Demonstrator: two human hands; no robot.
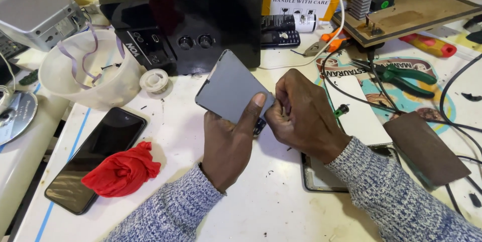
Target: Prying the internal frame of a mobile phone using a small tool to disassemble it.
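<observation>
My left hand [228,141] holds a flat grey rectangular panel [228,87] tilted up above the white table, thumb pressed on its lower right corner. My right hand [301,114] is closed in a fist right beside that corner, fingertips pinching at the panel's edge; whatever it pinches is hidden. A small dark object [259,126] shows just under the panel between the two hands.
A black smartphone [95,159] and a red cloth [123,171] lie left. A white bowl [88,68] and black speaker box [186,18] stand behind. Right: a white panel [357,114], green-handled pliers [401,77], a brown pad [427,146], black wires, a wooden board [416,13].
</observation>
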